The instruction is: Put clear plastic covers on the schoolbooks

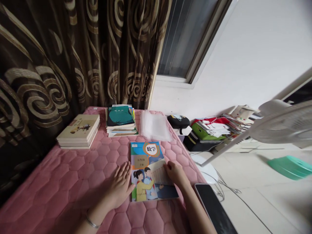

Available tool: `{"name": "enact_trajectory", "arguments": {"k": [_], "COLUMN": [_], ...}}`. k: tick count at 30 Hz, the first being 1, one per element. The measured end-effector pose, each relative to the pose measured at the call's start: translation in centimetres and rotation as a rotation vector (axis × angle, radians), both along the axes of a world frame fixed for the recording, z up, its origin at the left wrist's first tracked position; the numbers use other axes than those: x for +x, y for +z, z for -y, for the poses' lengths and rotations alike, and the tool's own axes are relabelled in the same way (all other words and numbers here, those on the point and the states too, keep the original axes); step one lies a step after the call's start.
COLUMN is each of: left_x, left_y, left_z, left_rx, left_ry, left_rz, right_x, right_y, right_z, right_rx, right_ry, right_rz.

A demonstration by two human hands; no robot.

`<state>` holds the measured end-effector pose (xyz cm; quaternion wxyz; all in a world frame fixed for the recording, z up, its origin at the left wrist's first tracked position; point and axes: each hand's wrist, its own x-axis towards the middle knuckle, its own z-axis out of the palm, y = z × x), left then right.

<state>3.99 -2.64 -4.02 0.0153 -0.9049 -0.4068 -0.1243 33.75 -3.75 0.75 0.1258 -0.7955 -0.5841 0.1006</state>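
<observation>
Textbook (143, 172), blue-covered paperback with two cartoon children, lies flat on the pink quilted mattress (85, 182) between my hands. My left hand (120, 183) is flat, fingers slightly apart at its spine edge, gripping nothing. My right hand (175, 172) is curled at the opposite edge; can't tell if it pinches. Should be light, bendy, slightly slick: take it by the spine, support the loose edge. Beyond: translucent plastic sheets (156, 126), blurred; left of them, the teal-topped book stack (121, 117), then the beige-covered book stack (79, 129).
</observation>
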Motion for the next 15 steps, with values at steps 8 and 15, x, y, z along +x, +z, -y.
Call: {"name": "enact_trajectory", "arguments": {"k": [8, 15], "left_x": [0.09, 0.02], "left_y": [-0.34, -0.13], "left_z": [-0.14, -0.06], "left_rx": [0.031, 0.042], "left_ry": [0.010, 0.014], "left_rz": [0.018, -0.008], "right_x": [-0.17, 0.67], "right_y": [-0.05, -0.19], "right_z": [0.19, -0.33], "right_rx": [0.019, 0.015], "right_ry": [-0.030, -0.070], "right_rz": [-0.014, -0.210]}}
